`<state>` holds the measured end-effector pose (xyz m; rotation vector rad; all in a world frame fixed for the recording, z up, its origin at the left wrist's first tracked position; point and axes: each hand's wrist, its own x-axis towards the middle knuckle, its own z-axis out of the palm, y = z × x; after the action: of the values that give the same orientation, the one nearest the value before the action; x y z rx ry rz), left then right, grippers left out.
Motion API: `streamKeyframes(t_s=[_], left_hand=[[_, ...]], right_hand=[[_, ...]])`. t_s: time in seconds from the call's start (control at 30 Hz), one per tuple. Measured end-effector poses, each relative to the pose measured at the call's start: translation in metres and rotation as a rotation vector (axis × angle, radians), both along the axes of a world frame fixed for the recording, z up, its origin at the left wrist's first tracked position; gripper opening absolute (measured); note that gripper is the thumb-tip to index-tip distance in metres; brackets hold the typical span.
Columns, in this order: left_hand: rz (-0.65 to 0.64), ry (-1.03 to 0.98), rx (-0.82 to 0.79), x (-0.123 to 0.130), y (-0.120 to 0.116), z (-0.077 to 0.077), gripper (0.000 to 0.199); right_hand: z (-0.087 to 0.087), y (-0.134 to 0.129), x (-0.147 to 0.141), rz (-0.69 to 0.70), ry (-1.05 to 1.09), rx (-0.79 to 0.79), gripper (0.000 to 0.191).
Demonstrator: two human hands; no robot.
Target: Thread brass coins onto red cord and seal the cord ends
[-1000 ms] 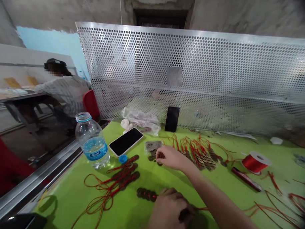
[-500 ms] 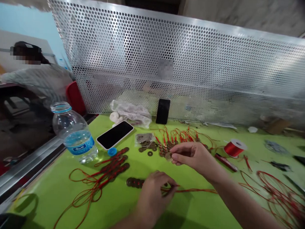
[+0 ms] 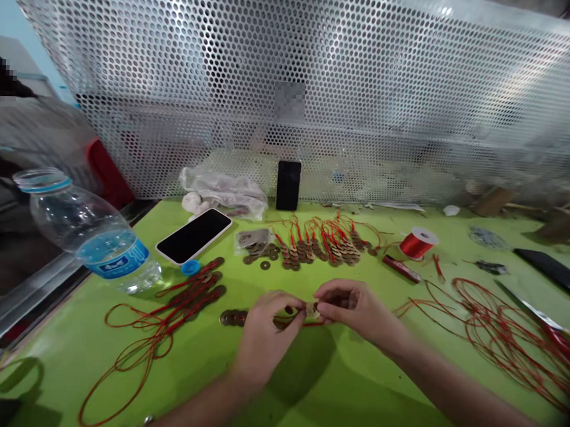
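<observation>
Both hands meet low over the green table (image 3: 335,389). The right hand (image 3: 354,306) pinches a small round coin (image 3: 313,311) between its thumb and fingers. The left hand (image 3: 267,325) is closed too, and it holds a red string (image 3: 309,323) right beside the coin. A short row of coins (image 3: 232,317) hangs on that string and lies on the table just left of the left hand.

Behind the hands lie many more strung coins (image 3: 321,249) in a bunch. A white phone (image 3: 194,235) lies face up on the left. A water bottle (image 3: 90,235) stands near the left edge, with its blue cap (image 3: 190,267) beside it. A red spool (image 3: 417,243) sits on the right. Loose red strings (image 3: 491,326) curl on the table at the right.
</observation>
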<state>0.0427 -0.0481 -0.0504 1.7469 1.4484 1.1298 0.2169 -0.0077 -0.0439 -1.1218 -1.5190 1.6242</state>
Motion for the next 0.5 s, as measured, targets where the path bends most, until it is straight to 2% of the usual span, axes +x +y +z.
streamKeyframes(t_s=[0.17, 0.5], left_hand=[[0.005, 0.013, -0.034, -0.0011, 0.0018, -0.0015, 0.011], [0.025, -0.026, -0.077, -0.0013, 0.0013, -0.0014, 0.012]], right_hand=[[-0.0024, 0.0000, -0.0037, 0.007, -0.055, 0.141, 0.016], [0.0023, -0.0069, -0.0045, 0.013, -0.319, 0.370, 0.013]])
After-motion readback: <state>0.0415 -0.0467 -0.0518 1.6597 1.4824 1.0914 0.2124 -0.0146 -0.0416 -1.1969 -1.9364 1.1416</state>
